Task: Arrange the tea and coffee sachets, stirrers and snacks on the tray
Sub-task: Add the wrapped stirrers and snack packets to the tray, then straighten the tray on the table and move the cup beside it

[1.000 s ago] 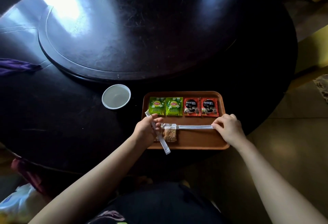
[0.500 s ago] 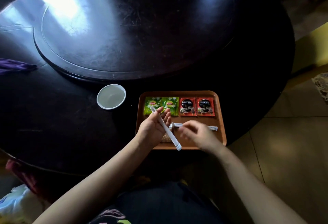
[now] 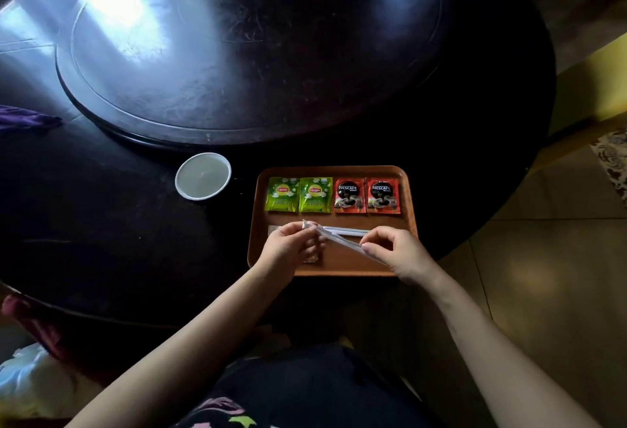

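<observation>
Since a moment earlier, the right hand (image 3: 397, 251) had joined the left hand (image 3: 288, 246); both pinched 1 stirrer (image 3: 342, 241) over the tray (image 3: 339, 266), ready to lay beside the other stirrer (image 3: 346, 230).

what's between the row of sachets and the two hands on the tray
In the head view, a wrapped stirrer lies flat on the tray, between the sachets and the left hand and right hand, which hold a second stirrer.

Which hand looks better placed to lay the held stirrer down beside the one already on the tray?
Probably the right hand: it pinches the held stirrer's low end over bare tray, while the left hand covers the snack packet.
</observation>
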Tool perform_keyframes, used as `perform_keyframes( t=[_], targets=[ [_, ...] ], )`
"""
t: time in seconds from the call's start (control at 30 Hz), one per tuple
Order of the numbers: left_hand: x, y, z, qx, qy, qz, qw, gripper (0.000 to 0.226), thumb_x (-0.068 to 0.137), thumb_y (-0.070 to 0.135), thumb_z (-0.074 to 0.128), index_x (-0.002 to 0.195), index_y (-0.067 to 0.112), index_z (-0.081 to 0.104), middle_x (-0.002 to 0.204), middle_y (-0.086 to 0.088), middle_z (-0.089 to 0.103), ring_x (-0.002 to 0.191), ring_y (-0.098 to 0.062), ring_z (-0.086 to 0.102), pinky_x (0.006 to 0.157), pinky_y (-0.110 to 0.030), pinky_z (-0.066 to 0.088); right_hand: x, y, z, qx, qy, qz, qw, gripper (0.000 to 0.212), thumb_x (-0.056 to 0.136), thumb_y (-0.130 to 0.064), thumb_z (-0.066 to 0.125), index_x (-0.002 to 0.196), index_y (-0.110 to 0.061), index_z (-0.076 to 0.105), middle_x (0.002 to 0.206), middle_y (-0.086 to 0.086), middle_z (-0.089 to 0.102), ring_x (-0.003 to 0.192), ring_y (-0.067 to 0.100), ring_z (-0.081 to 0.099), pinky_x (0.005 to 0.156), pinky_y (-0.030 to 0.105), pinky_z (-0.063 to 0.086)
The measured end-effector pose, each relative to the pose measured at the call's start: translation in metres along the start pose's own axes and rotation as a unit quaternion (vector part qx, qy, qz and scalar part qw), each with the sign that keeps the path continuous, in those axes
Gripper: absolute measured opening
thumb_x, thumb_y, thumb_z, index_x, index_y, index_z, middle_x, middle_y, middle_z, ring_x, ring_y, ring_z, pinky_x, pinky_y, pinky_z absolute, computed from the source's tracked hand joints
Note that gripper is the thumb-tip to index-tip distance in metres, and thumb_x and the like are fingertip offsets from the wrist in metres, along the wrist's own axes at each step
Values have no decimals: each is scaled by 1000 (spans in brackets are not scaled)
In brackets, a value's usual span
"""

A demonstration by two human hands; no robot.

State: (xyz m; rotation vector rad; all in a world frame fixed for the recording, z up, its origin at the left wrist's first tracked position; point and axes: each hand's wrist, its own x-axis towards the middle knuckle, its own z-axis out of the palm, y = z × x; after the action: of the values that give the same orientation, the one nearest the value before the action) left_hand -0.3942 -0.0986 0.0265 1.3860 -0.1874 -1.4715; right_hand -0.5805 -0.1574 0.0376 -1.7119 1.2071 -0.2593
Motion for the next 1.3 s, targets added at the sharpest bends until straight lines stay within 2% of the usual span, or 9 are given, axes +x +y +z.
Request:
perform_keyframes(
  t=[0.07,0.13,0.2,0.27,0.33,0.43,0.6,0.9,1.3],
  targets=[
    [-2,-1,2,10,8,12,1000,14,88,-1,53,77,6,59,51,-2,66,47,-8,65,52,-19,54,4,6,-5,-43,16,-14,999,5,85,-13,61,81,-16,62,81,-5,59,80,9,54,65,4,37],
    [-2,-2,-3,42,35,34,998,13,87,-1,56,77,6,59,52,-1,65,46,-7,63,49,-19,53,6,14,-8,-88,26,-16,996,4,86,-13,59,84,-14,63,88,-2,58,86,12,55,72,14,40],
    [0,-1,-15,128,92,76,985,11,85,3,60,77,10,61,60,-3,64,50,-9,61,49,-18,51,8,22,-11,-133,25,-12,991,7,87,-14,58,87,-13,64,91,-1,58,91,15,55,81,24,44],
    [1,2,-32,274,170,137,937,1,82,11,65,82,12,66,73,-2,65,65,-12,61,58,-18,48,8,28,-12,-178,11,-6,984,8,87,-16,57,88,-14,65,92,-2,57,95,16,54,87,31,47],
    [1,4,-48,395,235,189,868,12,80,14,66,91,10,68,85,-1,66,78,-12,60,69,-20,44,8,32,-11,-216,-10,2,976,9,88,-18,56,89,-16,65,94,-1,58,99,16,52,90,34,45],
    [3,8,-65,446,285,209,822,24,79,13,65,103,7,64,102,-11,63,89,-18,57,78,-22,39,11,35,-7,-255,-8,11,967,11,88,-22,55,90,-19,65,101,2,60,103,17,50,95,35,43],
    [9,9,-72,449,284,176,829,38,80,12,65,116,6,58,111,-15,64,100,-25,60,79,-24,39,14,36,0,-269,30,2,963,10,88,-24,55,90,-20,64,101,2,61,103,19,50,94,36,43],
    [14,7,-73,455,277,167,830,32,79,4,59,111,6,63,106,-13,70,100,-25,63,79,-24,41,14,35,2,-286,56,-27,956,12,88,-21,55,94,-18,65,104,2,61,105,18,50,95,34,40],
    [15,5,-74,430,278,159,844,33,79,3,56,110,8,63,105,-10,70,98,-21,63,78,-23,42,17,37,-4,-300,30,-35,953,10,88,-22,56,91,-18,65,104,3,62,105,19,49,96,36,40]
  ],
)
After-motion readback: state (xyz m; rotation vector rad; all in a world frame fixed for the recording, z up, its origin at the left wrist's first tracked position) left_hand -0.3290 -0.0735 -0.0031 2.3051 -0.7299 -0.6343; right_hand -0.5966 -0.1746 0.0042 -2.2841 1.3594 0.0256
